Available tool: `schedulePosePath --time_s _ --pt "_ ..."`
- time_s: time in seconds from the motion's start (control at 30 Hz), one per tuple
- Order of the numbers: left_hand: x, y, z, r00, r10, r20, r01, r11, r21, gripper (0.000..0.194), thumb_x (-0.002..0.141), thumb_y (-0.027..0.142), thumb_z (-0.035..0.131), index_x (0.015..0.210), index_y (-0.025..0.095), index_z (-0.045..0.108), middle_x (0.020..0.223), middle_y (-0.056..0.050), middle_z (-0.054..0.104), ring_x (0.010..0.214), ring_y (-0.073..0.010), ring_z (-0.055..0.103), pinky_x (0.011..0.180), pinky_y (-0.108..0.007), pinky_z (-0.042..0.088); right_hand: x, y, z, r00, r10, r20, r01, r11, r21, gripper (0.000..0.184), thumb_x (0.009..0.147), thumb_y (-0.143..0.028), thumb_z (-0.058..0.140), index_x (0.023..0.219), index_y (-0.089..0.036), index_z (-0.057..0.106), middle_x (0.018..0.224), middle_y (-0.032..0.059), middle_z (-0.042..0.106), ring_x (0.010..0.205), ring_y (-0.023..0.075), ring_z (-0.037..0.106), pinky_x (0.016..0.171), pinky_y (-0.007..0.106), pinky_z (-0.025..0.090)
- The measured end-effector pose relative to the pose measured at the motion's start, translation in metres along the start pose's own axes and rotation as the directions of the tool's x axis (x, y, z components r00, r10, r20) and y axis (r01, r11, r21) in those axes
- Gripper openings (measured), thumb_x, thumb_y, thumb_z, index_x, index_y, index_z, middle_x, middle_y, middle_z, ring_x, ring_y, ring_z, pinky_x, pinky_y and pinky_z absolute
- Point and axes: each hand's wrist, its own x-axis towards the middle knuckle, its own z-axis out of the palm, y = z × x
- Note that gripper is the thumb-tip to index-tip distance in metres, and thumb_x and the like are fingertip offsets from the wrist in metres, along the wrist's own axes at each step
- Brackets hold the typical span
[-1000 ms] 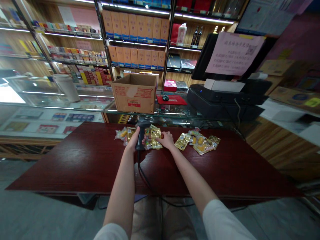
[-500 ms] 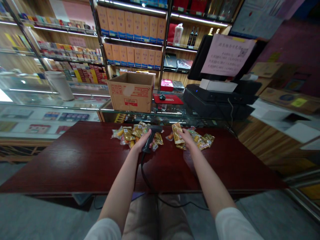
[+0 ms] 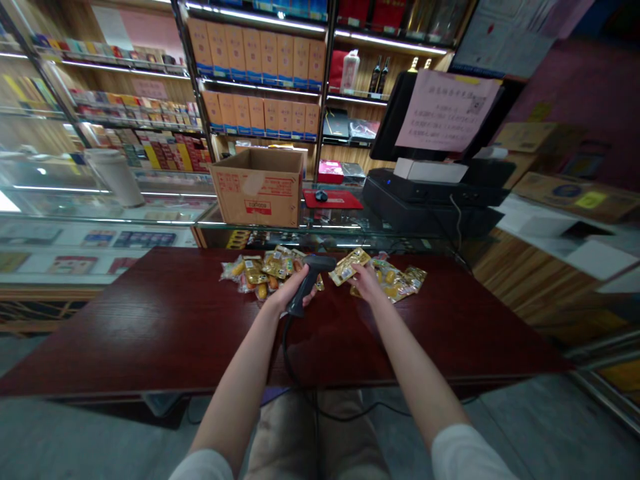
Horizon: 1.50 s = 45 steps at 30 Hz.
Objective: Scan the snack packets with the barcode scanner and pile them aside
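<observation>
The left hand (image 3: 295, 290) grips a black, corded handheld scanner (image 3: 305, 287), its head toward the gold foil packet (image 3: 349, 266) in the right hand (image 3: 367, 280). Shiny snack packets (image 3: 263, 270) lie on the dark red wooden desk (image 3: 200, 333), beyond which stands an open brown cardboard box (image 3: 257, 193).

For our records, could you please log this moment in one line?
left hand: holds scanner | right hand: holds gold packet | scanner: facing packet | table: left packet pile, right packet pile | beyond: open carton
</observation>
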Motion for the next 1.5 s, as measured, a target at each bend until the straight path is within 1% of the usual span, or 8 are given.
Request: schedulePosePath --time_s 0.33,0.47,0.6,0.7,0.87,1.07,1.3,1.5 --pt "0.004 -0.006 0.011 0.999 -0.045 0.009 0.044 0.998 0.040 0.058 0.083 0.074 0.052 0.091 0.017 0.052 0.055 0.002 0.055 0.035 -0.0085 0.044 0.034 -0.019 0.034 0.005 0.005 0.003 0.985 -0.170 -0.006 0.164 0.959 -0.233 0.028 0.069 -0.029 0.065 0.095 -0.026 0.053 0.095 0.0011 0.069 0.089 0.0212 0.067 0.078 0.039 0.056" --pt "0.000 0.000 0.008 1.000 -0.006 -0.021 0.006 1.000 -0.014 0.058 0.084 0.072 0.054 0.095 0.015 0.055 0.058 0.000 0.058 0.036 -0.0081 0.044 0.036 -0.020 0.036 0.012 -0.009 -0.025 0.900 -0.436 -0.029 0.272 0.611 -0.743 0.031 0.071 -0.025 0.061 0.101 -0.020 0.054 0.110 0.0137 0.065 0.108 0.0307 0.059 0.099 0.050 0.045" --pt "-0.001 0.007 -0.001 0.990 0.054 -0.134 -0.064 0.995 -0.077 0.058 0.085 0.070 0.055 0.095 0.014 0.057 0.057 0.001 0.056 0.037 -0.0082 0.043 0.037 -0.021 0.036 0.009 -0.015 -0.051 0.795 -0.605 0.045 0.222 0.220 -0.950 0.056 0.074 -0.019 0.059 0.129 -0.011 0.049 0.141 0.0263 0.045 0.132 0.0396 0.039 0.110 0.058 0.028" --pt "-0.001 0.010 -0.008 0.977 0.077 -0.196 -0.103 0.987 -0.125 0.057 0.086 0.070 0.054 0.094 0.014 0.058 0.059 0.002 0.054 0.038 -0.0065 0.041 0.039 -0.021 0.034 0.006 -0.005 -0.046 0.839 -0.509 0.190 0.287 0.119 -0.950 0.051 0.080 -0.026 0.059 0.130 -0.017 0.053 0.141 0.0201 0.048 0.132 0.0384 0.040 0.111 0.058 0.026" --pt "-0.002 0.011 -0.011 0.975 0.073 -0.210 -0.106 0.983 -0.151 0.054 0.086 0.069 0.054 0.092 0.015 0.056 0.061 0.002 0.054 0.039 -0.0057 0.041 0.039 -0.020 0.032 0.016 0.019 -0.011 0.913 -0.300 0.276 0.357 0.262 -0.897 0.051 0.074 -0.037 0.074 0.122 -0.024 0.062 0.121 0.0129 0.064 0.125 0.0347 0.050 0.113 0.054 0.026" --pt "-0.001 0.009 -0.013 0.974 0.061 -0.219 -0.096 0.983 -0.157 0.055 0.088 0.068 0.053 0.095 0.013 0.057 0.061 0.002 0.055 0.038 -0.0061 0.041 0.039 -0.021 0.034 0.025 0.020 -0.008 0.936 -0.214 0.280 0.321 0.190 -0.928 0.035 0.069 -0.037 0.079 0.099 -0.022 0.069 0.106 0.0112 0.061 0.113 0.0317 0.056 0.107 0.052 0.034" --pt "-0.001 0.011 -0.010 0.976 0.062 -0.209 -0.091 0.987 -0.130 0.057 0.087 0.068 0.054 0.101 0.013 0.059 0.061 0.001 0.056 0.038 -0.0069 0.042 0.038 -0.021 0.036 0.024 0.010 -0.018 0.976 -0.211 0.051 0.216 0.923 -0.318 0.045 0.073 -0.068 0.061 0.085 -0.025 0.057 0.082 0.0012 0.060 0.079 0.0202 0.061 0.079 0.038 0.055" --pt "-0.005 0.013 -0.004 0.987 0.055 -0.149 -0.078 0.984 -0.158 0.057 0.088 0.068 0.052 0.099 0.013 0.060 0.059 0.002 0.054 0.037 -0.0066 0.041 0.037 -0.021 0.034 0.008 -0.017 -0.018 0.987 0.005 0.161 -0.006 1.000 0.006 0.044 0.080 -0.067 0.050 0.091 -0.025 0.060 0.096 0.0093 0.071 0.097 0.0261 0.068 0.091 0.047 0.054"
